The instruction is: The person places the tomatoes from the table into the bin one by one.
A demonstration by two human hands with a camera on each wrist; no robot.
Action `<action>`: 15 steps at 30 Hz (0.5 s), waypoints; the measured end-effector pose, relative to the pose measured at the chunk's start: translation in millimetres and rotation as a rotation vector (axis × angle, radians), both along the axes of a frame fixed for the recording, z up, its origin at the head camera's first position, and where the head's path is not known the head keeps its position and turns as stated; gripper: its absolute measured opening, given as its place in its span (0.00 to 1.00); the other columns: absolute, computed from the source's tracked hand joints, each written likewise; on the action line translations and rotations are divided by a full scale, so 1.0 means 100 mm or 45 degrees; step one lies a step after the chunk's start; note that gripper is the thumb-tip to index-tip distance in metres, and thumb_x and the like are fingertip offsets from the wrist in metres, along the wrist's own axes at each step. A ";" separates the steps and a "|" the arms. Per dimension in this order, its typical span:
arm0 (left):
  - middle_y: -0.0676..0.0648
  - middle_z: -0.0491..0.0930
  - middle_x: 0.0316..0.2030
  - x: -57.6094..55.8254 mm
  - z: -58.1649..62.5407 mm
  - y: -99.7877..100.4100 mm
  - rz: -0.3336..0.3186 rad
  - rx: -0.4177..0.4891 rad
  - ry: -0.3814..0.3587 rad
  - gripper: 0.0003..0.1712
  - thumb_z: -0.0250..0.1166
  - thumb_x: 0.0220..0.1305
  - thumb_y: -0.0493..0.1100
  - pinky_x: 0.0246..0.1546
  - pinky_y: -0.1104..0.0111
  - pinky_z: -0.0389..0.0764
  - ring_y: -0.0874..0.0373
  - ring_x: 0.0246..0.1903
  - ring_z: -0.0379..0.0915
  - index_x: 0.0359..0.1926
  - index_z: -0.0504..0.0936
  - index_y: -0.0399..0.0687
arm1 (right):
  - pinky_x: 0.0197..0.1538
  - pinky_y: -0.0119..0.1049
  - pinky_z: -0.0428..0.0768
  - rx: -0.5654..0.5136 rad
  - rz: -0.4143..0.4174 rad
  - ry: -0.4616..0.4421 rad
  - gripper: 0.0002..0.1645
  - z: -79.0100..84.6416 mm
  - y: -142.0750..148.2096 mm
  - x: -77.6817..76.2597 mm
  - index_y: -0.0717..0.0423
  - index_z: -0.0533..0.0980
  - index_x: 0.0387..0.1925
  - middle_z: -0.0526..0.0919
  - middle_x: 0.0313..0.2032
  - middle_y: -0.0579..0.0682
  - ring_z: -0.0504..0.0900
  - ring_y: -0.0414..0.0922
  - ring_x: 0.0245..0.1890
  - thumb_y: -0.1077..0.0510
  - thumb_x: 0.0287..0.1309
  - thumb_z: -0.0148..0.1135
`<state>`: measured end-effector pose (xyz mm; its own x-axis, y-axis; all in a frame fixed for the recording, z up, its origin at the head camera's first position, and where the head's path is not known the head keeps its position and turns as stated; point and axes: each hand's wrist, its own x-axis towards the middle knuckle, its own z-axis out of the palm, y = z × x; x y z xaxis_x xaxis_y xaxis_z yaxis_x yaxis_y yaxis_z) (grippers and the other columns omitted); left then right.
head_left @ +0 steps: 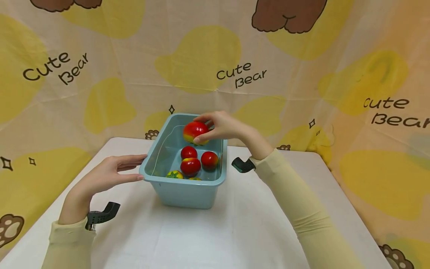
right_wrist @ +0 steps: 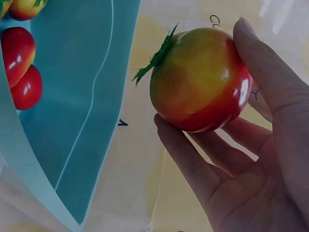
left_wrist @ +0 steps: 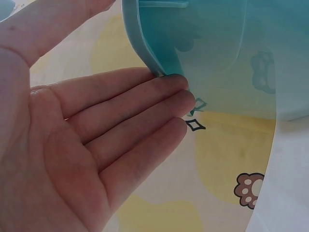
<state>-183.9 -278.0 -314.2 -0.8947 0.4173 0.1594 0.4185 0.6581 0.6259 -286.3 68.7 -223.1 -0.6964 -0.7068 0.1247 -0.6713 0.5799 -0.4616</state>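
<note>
My right hand [head_left: 221, 125] holds a large red-and-yellow tomato [head_left: 195, 131] above the far part of a light blue plastic bin [head_left: 188, 194]. In the right wrist view the thumb and fingers grip this tomato [right_wrist: 198, 79], and its green leafy top points away from the palm. Inside the bin lie several more tomatoes [head_left: 190, 166], mostly red, with yellow-green ones at the near end partly hidden by the rim. At the bin's left rim, my left hand [head_left: 111, 172] touches with straight fingers; the left wrist view shows its fingertips [left_wrist: 181, 99] against the outside of the bin [left_wrist: 217, 53].
The bin stands on a white table [head_left: 268, 220], near its back edge. Behind the table hangs a cream-and-yellow cloth [head_left: 198, 56] printed with lettering and bear shapes. A black wrist mount [head_left: 104, 215] sits on the left wrist, another mount [head_left: 243, 165] on the right.
</note>
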 end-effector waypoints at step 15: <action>0.50 0.76 0.58 0.00 -0.01 0.03 0.012 -0.008 0.000 0.35 0.68 0.57 0.54 0.52 0.85 0.72 0.50 0.56 0.75 0.65 0.71 0.56 | 0.54 0.29 0.79 -0.088 0.026 -0.077 0.39 -0.04 -0.18 -0.06 0.50 0.71 0.61 0.79 0.55 0.46 0.81 0.41 0.51 0.42 0.49 0.70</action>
